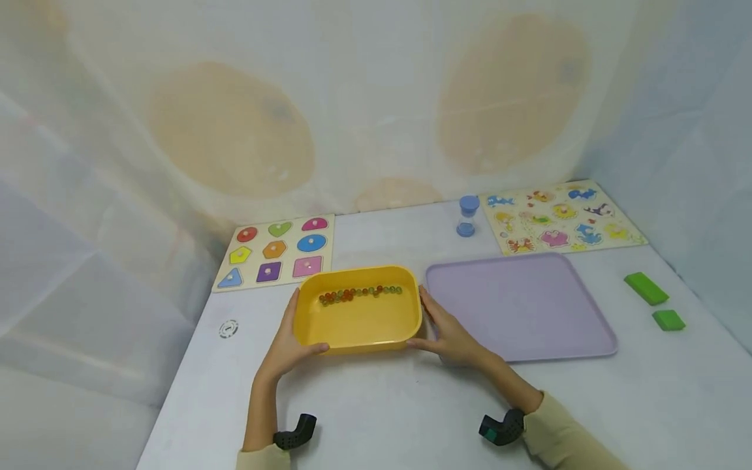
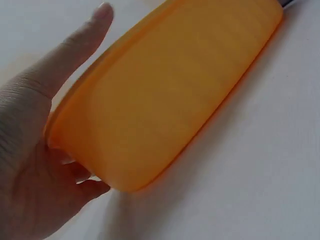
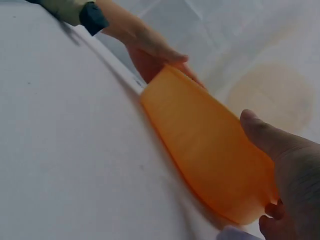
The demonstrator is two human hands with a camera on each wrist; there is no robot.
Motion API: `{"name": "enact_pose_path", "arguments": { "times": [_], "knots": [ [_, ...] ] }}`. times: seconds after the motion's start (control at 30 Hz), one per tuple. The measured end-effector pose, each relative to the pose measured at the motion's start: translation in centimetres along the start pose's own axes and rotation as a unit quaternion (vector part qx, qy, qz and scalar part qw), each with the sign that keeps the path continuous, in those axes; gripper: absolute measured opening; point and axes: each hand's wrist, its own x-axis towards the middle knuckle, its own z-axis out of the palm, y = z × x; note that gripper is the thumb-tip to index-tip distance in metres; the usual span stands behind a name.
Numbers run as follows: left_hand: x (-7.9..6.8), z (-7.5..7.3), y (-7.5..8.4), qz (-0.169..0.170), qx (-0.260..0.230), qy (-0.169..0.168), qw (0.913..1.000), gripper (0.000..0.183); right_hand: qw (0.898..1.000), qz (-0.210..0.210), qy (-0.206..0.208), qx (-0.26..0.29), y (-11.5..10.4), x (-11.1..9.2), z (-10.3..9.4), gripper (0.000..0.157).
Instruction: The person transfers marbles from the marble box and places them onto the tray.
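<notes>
A yellow plastic tub (image 1: 358,326) is held between both hands, tilted so that its inside shows in the head view. Red and green marbles (image 1: 352,295) lie in a line along its far side. My left hand (image 1: 288,349) grips the left end, thumb along the near rim and fingers curled under the base in the left wrist view (image 2: 45,150). At the right end my right hand (image 1: 449,333) holds the tub, its thumb at the near side. In the right wrist view, fingertips (image 3: 272,210) bend round the tub's lower edge.
A lilac tray (image 1: 523,307) lies just right of the tub. Behind are a shape puzzle (image 1: 276,251), an hourglass (image 1: 467,215) and a sea-animal puzzle (image 1: 564,215). Two green blocks (image 1: 646,288) sit at the far right; a round printed mark (image 1: 228,328) is at left.
</notes>
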Motion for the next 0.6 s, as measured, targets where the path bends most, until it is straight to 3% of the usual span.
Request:
{"name": "enact_pose_path", "arguments": {
  "times": [0.13, 0.33, 0.4, 0.5, 0.6],
  "knots": [
    [-0.3, -0.3, -0.6, 0.010, -0.084, -0.026, 0.9961, 0.120, 1.000, 0.010, 0.014, -0.009, -0.2, 0.0, 0.7, 0.101],
    [-0.8, -0.6, 0.7, 0.041, -0.082, -0.028, 0.9954, 0.115, 0.999, 0.009, 0.035, -0.011, -0.3, 0.0, 0.9, 0.099],
    [-0.9, -0.5, 0.9, 0.047, -0.075, -0.020, 0.9959, 0.110, 0.999, 0.011, 0.036, -0.003, -1.3, 0.0, 0.6, 0.095],
    [-0.9, -0.3, 1.0, 0.043, -0.070, -0.007, 0.9966, 0.107, 0.999, 0.014, 0.041, 0.015, -1.3, 0.0, 0.6, 0.094],
    [-0.7, -0.1, 0.0, 0.030, -0.074, 0.004, 0.9968, 0.104, 0.998, 0.022, 0.042, 0.028, -1.4, 0.1, 0.6, 0.093]
  ]
}}
